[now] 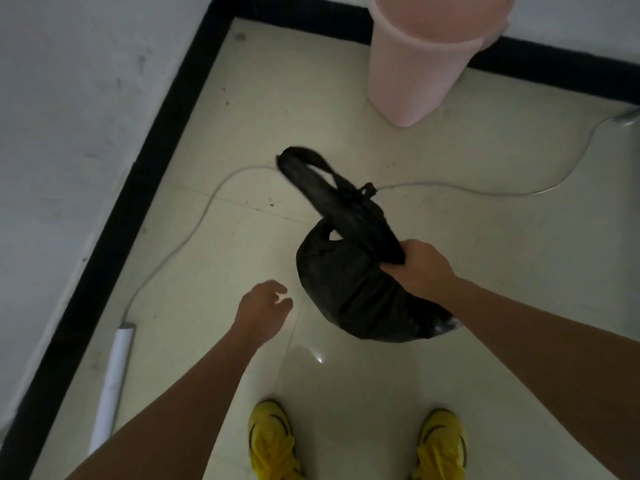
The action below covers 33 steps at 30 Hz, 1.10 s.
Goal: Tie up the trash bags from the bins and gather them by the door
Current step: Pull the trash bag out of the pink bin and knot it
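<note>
A: Which step are we doing?
B: Our left hand (263,306) is hovering relaxed, holding nothing; our right hand (420,268) is gripping the crumpled black plastic trash bag (346,292) just beside it.
A: Tied?
B: Its handle knot (365,192) is showing beyond our right hand. We're likely carrying it doorward next, leaving the tall pink plastic bin (415,64) farther ahead.

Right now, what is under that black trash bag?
Pale floor tiles show around the black trash bag, and a thin grey cable disappears behind its knotted top. The patch directly beneath is covered, so whether it touches the floor is unclear.
</note>
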{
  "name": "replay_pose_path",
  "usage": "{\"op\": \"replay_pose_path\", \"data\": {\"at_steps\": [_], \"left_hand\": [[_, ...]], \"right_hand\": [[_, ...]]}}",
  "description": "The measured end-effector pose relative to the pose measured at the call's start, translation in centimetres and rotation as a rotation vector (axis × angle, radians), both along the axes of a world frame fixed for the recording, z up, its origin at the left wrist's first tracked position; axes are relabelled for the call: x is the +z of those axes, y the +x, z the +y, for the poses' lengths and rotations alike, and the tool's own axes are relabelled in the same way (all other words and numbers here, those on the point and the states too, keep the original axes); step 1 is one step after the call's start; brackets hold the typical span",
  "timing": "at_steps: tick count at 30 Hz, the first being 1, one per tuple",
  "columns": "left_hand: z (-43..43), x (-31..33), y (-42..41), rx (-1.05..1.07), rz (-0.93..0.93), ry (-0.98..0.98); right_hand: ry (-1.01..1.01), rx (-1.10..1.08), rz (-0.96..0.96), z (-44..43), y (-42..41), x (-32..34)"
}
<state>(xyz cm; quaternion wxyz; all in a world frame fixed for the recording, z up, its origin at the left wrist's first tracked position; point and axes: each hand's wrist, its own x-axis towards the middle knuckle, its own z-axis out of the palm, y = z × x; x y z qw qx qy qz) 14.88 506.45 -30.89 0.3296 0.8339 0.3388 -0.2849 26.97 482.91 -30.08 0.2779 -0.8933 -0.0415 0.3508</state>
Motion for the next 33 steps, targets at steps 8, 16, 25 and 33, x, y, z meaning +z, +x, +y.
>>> {"op": "replay_pose_path", "data": {"at_steps": [8,16,25,33], "left_hand": [[-2.6,-9.0,8.8,0.214,-0.239,-0.437],[-7.7,-11.9,11.6,0.021,-0.184,-0.883],[-5.3,-9.5,10.1,0.643,-0.449,-0.91],[-3.8,-5.8,9.9,0.709,-0.595,-0.895]], "right_hand": [[0.214,-0.616,0.033,-3.4,3.6,-9.0],[0.475,-0.929,0.05,-4.6,9.0,-11.7],[0.545,-1.017,-0.032,-5.1,8.2,-8.4],[0.892,-0.768,0.332,-3.1,2.5,-7.6]]}}
